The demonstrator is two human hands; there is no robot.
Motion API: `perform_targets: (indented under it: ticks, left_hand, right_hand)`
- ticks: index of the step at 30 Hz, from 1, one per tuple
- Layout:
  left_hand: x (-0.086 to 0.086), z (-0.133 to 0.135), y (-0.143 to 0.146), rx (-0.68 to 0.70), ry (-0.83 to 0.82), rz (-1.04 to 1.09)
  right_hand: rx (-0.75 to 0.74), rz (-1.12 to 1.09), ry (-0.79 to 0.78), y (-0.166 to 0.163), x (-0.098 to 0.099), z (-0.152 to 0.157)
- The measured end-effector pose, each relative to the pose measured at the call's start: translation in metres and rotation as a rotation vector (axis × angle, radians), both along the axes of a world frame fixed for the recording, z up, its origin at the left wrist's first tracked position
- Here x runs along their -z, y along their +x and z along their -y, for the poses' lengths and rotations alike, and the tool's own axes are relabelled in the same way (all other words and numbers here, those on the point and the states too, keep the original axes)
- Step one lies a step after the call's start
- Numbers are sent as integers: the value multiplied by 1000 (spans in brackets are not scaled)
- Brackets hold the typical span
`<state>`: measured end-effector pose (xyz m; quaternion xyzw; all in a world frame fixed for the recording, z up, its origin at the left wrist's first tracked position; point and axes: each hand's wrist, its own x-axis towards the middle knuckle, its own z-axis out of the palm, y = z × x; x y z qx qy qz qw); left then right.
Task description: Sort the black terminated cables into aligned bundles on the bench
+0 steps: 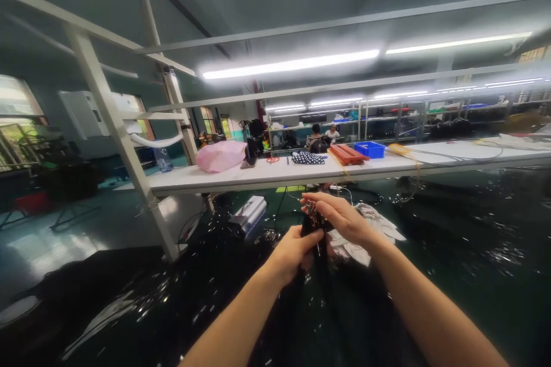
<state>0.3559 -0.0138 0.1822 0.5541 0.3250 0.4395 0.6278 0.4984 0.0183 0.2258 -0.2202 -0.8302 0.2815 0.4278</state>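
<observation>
Both my hands meet over a heap of black glittery fabric that covers the dark table in front of me. My left hand is closed, its fingers wrapped round a bunched part of that fabric. My right hand is just above and to the right, fingers curled in a pinch on the top of the same bunched piece. A crumpled white cloth lies just behind my right hand.
A silver device sits on the table behind the fabric. A white shelf on a white frame carries a pink bag, a dotted cloth, orange trays, a blue bin and a water bottle. People work far behind.
</observation>
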Motion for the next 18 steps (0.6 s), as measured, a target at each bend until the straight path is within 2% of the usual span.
perform_targets:
  ticks: [4,6,10,13,18]
  left_hand:
    - [6,-3,3,16,-2,28]
    - [7,-3,4,-26,13,55]
    - [4,-2,6,-67,42,94]
    - [2,0,7,-55,4,101]
    - [6,3,14,-163,-54,137]
  right_hand:
    - [-29,139,15,2,-5,0]
    - [-49,195,26,2,-9,2]
    - [-85,269,-48,3,-8,6]
    - [-38,195,-41,-1,2,8]
    - [209,-77,156,-14,27,10]
